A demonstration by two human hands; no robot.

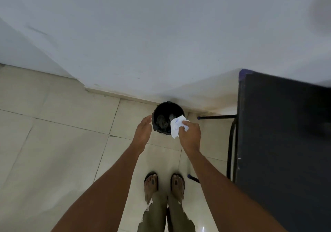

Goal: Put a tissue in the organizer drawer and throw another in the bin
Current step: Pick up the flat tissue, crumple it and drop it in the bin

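A small black round bin [162,110] stands on the tiled floor against the white wall, with dark rubbish inside it. My right hand [190,135] is shut on a white tissue [175,126] with faint blue marks, held over the bin's right rim. My left hand [143,133] hovers empty at the bin's left side, fingers loosely apart. The organizer drawer is not in view.
A dark table [279,142] with black metal legs [231,147] fills the right side, close to my right arm. The white wall [161,34] runs behind the bin. My two feet in sandals [163,183] stand on the beige floor tiles [53,142].
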